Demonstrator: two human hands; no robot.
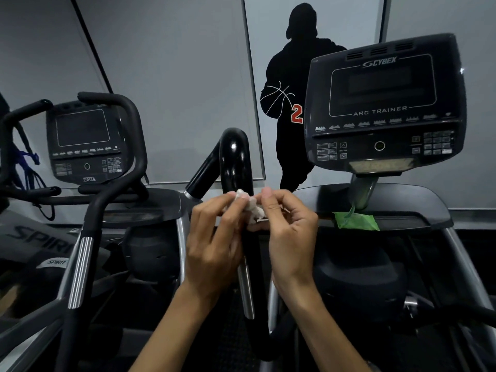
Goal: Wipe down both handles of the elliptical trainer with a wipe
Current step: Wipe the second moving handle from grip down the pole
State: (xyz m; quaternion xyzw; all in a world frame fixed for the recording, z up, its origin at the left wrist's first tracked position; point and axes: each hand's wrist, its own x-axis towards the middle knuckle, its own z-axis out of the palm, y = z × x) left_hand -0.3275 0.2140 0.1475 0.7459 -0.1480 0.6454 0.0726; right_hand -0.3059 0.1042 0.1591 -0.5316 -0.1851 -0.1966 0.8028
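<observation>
Both the left hand (212, 237) and the right hand (290, 232) pinch a crumpled white wipe (249, 204) against the glossy black handle (234, 159). The console (383, 103) reads "CYBEX" and "ARC TRAINER"; the neighbouring console (86, 140) reads "750A".

Wipe (248, 204) white; handle (234, 159) glossy blk; wipe pack (357, 220) green; console (383, 103) blk w/ white lettering.

Above the grip, the handle (234, 157) is glossy black plastic; below it, brushed metal. The wipe (251, 204) looks soft, crumpled cloth.
</observation>
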